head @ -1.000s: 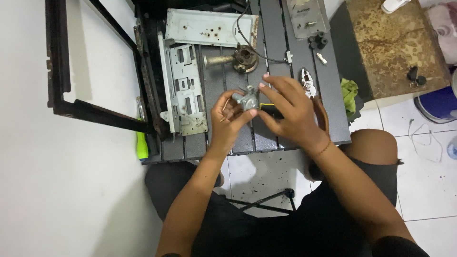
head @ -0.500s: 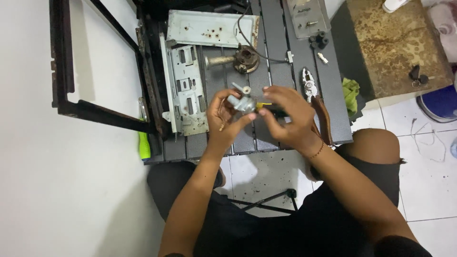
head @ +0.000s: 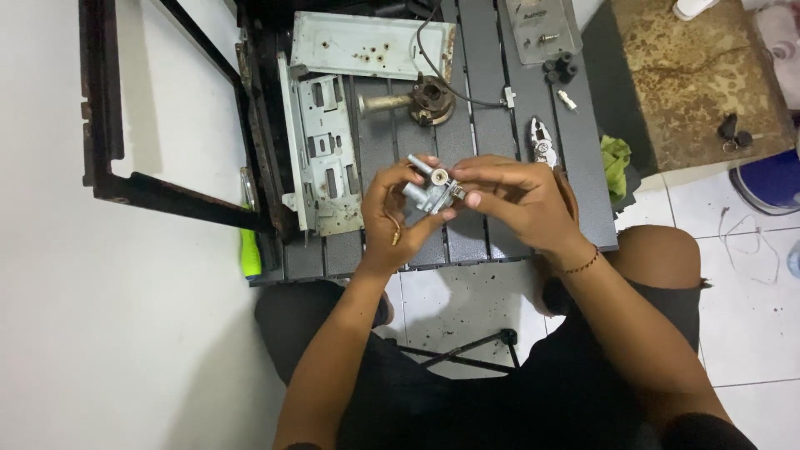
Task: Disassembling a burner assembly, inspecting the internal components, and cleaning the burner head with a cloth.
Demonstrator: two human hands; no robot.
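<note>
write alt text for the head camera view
Both hands, the left hand and right hand, hold a small grey metal valve part above a dark slatted metal worktable, with a perforated grey metal bracket to the left.

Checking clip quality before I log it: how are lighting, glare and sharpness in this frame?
Head view: even, soft light; the white wall on the left is bright and washed out, with little detail. The left hand and right hand with the valve are reasonably sharp, no motion smear. The dark table reads clearly; the lap below falls into deep shadow.
</note>
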